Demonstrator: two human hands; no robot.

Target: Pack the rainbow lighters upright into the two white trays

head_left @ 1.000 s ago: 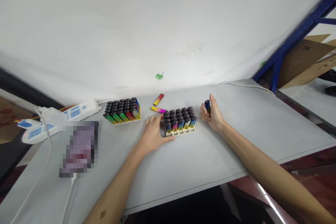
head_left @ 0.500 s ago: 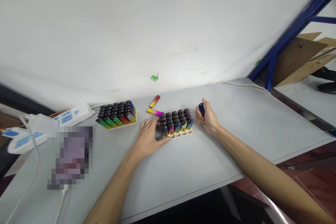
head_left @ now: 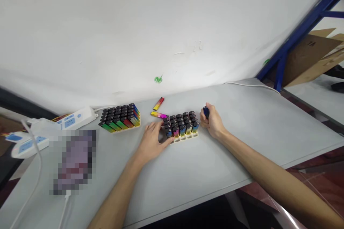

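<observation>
My right hand [head_left: 212, 121] is closed around a dark blue lighter [head_left: 206, 111], held upright with the thumb close to its top. It is just right of a cream tray [head_left: 189, 136] of black-topped lighters [head_left: 182, 128] in several colours. The front row of holes in this tray holds no lighters. My left hand [head_left: 153, 141] grips the tray's left side, thumb at the front corner and fingers toward the back. Behind it lie two loose lighters, one pink and yellow [head_left: 159, 115], one red and yellow [head_left: 158, 104].
To the left stands a second tray full of lighters [head_left: 120, 118]. White power strips [head_left: 77, 116] and a blurred-out, phone-like device [head_left: 76, 161] with a cable lie farther left. A white wall [head_left: 172, 25] backs the grey table [head_left: 188, 182]. Cardboard boxes [head_left: 309, 57] stand beyond a blue frame [head_left: 285, 57].
My right thumb has come down slightly toward the lighter's top. My left thumb has shifted a little up along the tray's front corner. The view has moved slightly.
</observation>
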